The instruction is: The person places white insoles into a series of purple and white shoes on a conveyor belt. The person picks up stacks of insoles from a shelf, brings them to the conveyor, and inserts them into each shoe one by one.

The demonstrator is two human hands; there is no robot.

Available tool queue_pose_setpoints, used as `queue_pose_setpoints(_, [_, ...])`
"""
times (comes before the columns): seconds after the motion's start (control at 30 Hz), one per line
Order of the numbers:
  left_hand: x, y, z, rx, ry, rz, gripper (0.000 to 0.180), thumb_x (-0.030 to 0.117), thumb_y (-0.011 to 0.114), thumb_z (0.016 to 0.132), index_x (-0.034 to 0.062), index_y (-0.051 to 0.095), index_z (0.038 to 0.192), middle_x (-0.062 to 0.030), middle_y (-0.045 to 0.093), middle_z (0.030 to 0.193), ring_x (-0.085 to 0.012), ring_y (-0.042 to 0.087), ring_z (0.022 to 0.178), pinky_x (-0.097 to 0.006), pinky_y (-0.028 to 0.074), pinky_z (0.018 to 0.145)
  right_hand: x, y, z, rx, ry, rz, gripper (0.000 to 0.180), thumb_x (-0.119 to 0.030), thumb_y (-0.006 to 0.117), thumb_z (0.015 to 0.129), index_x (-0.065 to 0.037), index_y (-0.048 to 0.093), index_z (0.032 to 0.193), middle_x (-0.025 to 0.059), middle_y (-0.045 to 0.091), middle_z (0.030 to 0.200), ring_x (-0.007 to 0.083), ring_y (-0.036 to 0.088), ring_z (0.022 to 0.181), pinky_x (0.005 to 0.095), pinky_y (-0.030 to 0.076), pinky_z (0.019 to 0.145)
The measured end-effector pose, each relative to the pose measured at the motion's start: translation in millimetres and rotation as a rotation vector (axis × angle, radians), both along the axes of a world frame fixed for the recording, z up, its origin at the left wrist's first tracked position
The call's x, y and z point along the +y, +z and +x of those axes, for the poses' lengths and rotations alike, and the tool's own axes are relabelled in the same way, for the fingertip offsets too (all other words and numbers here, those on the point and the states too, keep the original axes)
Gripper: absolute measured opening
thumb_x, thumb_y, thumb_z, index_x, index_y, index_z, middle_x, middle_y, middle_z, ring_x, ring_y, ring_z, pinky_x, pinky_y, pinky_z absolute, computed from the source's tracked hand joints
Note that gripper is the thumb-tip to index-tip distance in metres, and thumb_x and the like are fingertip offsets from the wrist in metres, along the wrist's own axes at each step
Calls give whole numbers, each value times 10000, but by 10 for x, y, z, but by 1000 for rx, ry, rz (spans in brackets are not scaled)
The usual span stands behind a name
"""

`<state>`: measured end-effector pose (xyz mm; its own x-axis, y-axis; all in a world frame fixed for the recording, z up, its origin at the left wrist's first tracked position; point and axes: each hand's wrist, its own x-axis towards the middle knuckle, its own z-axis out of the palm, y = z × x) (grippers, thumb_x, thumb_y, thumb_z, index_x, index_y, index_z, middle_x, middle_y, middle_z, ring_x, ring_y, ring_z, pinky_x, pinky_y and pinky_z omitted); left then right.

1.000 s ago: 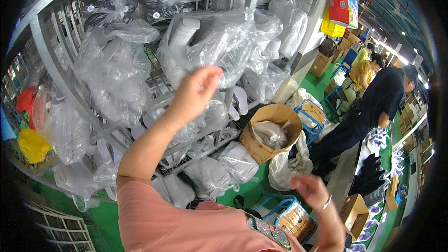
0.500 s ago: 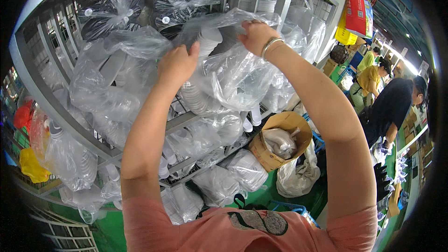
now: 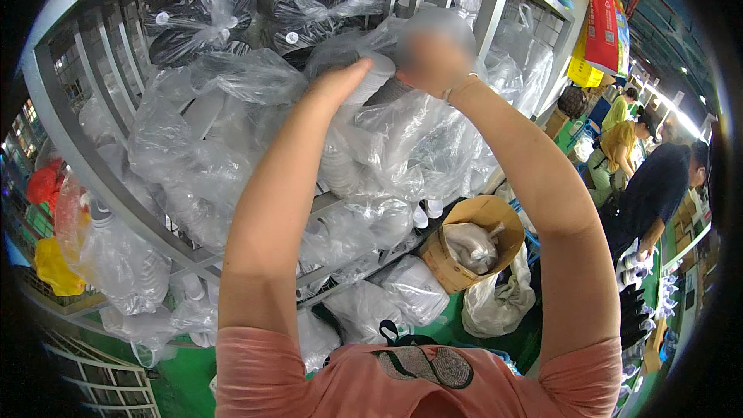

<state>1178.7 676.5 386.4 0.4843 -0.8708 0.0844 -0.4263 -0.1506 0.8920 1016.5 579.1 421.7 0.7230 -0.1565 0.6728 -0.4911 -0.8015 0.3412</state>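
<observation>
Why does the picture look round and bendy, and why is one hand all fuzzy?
Head view: the fisheye lens bends the grey metal rack toward the dark rim; the right hand is a soft smear, while the left hand stays sharper; shiny glare streaks the clear plastic bags; the far right, by the window light, looks washed out.

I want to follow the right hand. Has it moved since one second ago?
Yes. The right hand went up from low beside the cardboard drum to the clear bag on the rack.
</observation>
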Motion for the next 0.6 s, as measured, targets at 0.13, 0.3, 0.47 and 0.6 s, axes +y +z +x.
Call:
queue_pose_setpoints(0.13, [-24, -97, 19, 145, -143, -116, 694, 554, 472, 742, 42, 437, 1211, -125, 390, 1277, -235, 344, 1180, -337, 234, 976, 14, 35, -106, 14, -78, -288, 259, -315, 582, 696, -103, 591, 846, 54, 552, 908, 248, 514, 846, 393, 407, 703])
queue_pose_setpoints(0.3, [-136, -204, 269, 142, -141, -166, 670, 531, 479, 739, 46, 449, 1200, -125, 394, 1268, -225, 344, 1165, -349, 237, 969, 173, -48, 4, 3, 89, -291, 189, -263, 539, 723, -109, 597, 816, 56, 555, 874, 242, 519, 813, 381, 409, 661])
queue_pose_setpoints(0.47, [100, 26, -125, 181, -74, -128, 691, 508, 497, 713, 28, 430, 1206, -148, 386, 1267, -240, 337, 1169, -349, 230, 973, 40, -197, 47, 177, -99, 220, 224, -307, 551, 706, -132, 593, 839, 28, 558, 849, 220, 520, 774, 348, 414, 637])
queue_pose_setpoints(0.6, [152, -84, 51, 255, -2, -186, 723, 507, 499, 703, 13, 402, 1222, -158, 365, 1282, -259, 323, 1181, -363, 220, 978, 505, 123, -151, 141, -95, 63, 161, -238, 539, 706, -124, 593, 806, 25, 567, 801, 183, 539, 740, 336, 432, 593])
